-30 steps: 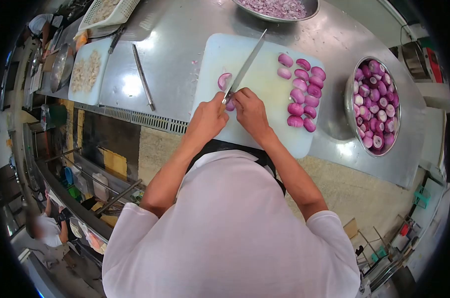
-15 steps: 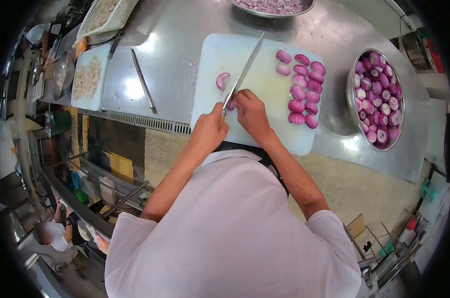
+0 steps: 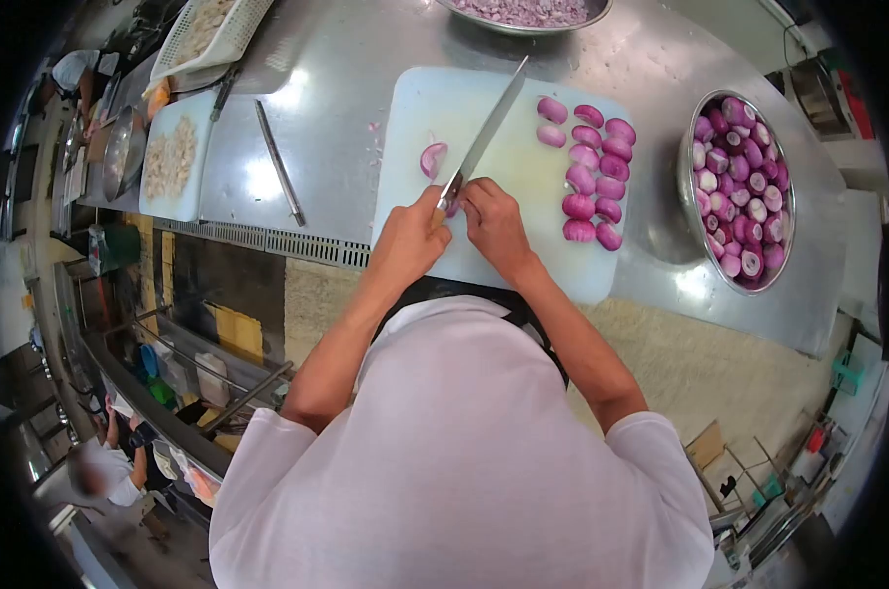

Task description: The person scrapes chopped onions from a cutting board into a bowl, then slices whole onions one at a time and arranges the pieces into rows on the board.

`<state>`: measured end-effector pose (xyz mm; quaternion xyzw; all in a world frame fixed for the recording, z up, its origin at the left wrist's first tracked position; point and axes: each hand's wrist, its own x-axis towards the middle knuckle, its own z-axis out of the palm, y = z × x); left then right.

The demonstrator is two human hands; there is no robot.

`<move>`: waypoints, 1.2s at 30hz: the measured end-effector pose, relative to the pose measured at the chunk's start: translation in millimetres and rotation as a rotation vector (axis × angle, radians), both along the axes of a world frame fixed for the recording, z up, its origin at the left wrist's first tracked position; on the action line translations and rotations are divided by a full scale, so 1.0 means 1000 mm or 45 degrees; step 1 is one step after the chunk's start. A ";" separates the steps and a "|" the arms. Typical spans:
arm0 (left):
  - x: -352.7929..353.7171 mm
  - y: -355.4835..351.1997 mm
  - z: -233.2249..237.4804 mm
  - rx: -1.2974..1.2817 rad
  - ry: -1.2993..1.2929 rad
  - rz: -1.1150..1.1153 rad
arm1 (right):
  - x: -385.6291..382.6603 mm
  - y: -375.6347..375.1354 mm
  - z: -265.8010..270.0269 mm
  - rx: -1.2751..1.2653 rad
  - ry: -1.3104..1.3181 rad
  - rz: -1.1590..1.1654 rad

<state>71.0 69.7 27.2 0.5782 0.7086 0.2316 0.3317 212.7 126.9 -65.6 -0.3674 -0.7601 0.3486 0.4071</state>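
Note:
My left hand [image 3: 408, 243] is closed around the wooden handle of a kitchen knife [image 3: 494, 123], whose long blade points up and away over the white cutting board [image 3: 415, 98]. Beside it, my right hand [image 3: 496, 228] pinches a small red onion piece [image 3: 452, 207] against the board, fingertips close to the blade's heel. Fingers and knife hide most of that piece. A single onion half [image 3: 433, 159] lies left of the blade. On the board's right side, several halved red onions [image 3: 582, 180] rest in columns.
Right of the board stands a metal bowl [image 3: 691, 196] full of peeled onions. A bowl of chopped onion [image 3: 533, 12] is at the back. Left lie a sharpening steel [image 3: 280, 165] and another board [image 3: 201, 162] with pale chopped pieces. A person [image 3: 121, 471] is at lower left.
The view has shifted a little, so the board and bowls sit slightly further left. Both hands keep their holds, with the knife in nearly the same position.

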 end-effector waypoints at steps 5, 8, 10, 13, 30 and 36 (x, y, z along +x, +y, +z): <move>-0.035 -0.021 0.016 0.023 -0.172 0.266 | -0.021 -0.008 0.015 0.023 -0.103 -0.180; -0.053 -0.018 -0.009 -0.022 -0.166 0.361 | -0.032 -0.007 0.016 -0.084 -0.346 -0.077; -0.055 -0.019 -0.013 -0.114 -0.176 0.389 | -0.019 0.011 0.003 -0.019 -0.425 -0.177; -0.058 -0.025 -0.024 -0.125 -0.111 0.379 | 0.023 0.053 -0.014 0.150 -0.360 -0.404; -0.055 -0.035 -0.008 -0.190 -0.123 0.430 | -0.019 0.036 0.004 0.024 -0.237 -0.058; -0.034 -0.033 0.015 -0.113 -0.150 0.258 | -0.015 0.002 0.018 -0.033 -0.186 0.137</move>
